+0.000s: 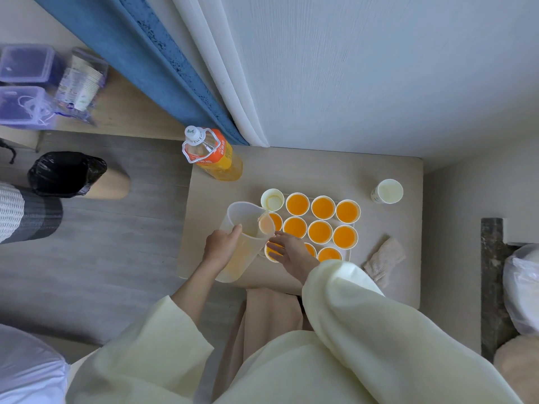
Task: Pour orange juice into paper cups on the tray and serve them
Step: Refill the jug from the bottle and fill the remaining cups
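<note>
My left hand (222, 243) grips a translucent plastic jug (245, 240), tilted with its spout over the left column of cups; a little orange juice shows at the spout. My right hand (287, 249) rests with spread fingers on a filled paper cup (272, 252) at the tray's near left corner. Several paper cups of orange juice (320, 231) stand in rows on the white tray (348, 253). One cup (272, 200) at the far left of the tray is empty. An orange juice bottle (213, 154) with a white cap stands at the table's far left corner.
A lone empty paper cup (387, 191) stands on the table at the far right. A crumpled beige cloth (384, 262) lies right of the tray. A bin with a black bag (65, 173) sits on the floor to the left. Curtains hang behind the table.
</note>
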### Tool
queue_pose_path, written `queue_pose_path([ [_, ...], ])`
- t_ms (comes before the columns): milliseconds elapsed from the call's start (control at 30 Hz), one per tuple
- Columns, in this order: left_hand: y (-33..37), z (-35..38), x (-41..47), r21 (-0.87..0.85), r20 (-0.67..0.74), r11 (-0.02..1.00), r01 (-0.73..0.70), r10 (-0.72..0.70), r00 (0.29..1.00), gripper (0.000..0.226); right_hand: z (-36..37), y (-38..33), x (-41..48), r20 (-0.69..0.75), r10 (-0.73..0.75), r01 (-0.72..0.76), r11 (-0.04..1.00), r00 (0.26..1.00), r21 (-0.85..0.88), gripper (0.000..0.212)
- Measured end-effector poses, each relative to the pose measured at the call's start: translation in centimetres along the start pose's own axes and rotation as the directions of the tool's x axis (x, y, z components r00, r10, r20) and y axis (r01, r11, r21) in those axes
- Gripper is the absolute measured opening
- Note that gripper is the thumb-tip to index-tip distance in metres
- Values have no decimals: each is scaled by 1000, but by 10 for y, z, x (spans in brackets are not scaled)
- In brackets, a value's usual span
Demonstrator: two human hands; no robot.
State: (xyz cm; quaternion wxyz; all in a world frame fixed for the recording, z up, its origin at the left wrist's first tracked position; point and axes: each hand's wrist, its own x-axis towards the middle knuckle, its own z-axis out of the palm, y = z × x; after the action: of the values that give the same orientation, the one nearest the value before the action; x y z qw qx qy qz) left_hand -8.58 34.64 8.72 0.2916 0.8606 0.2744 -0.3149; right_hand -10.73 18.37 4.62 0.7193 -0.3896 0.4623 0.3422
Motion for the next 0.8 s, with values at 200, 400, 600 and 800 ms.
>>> queue_pose_path([
  [200,20,-3,13,-22,9,1000,10,-9,1000,52,1,-13,1,4,-20,19,998,1000,59,32],
  [400,34,-4,25,-55,23,998,32,-31,999,46,2,-19,5,12,-32,31,996,999,90,35],
  [600,42,-4,35,-28,47,999,33,-32,998,53,6,-23,7,0,-23,23,994,1000,107,46],
  [800,47,-4,44,10,46,999,38,-38,998,63,7,-26,13,4,-23,22,994,1000,109,44],
])
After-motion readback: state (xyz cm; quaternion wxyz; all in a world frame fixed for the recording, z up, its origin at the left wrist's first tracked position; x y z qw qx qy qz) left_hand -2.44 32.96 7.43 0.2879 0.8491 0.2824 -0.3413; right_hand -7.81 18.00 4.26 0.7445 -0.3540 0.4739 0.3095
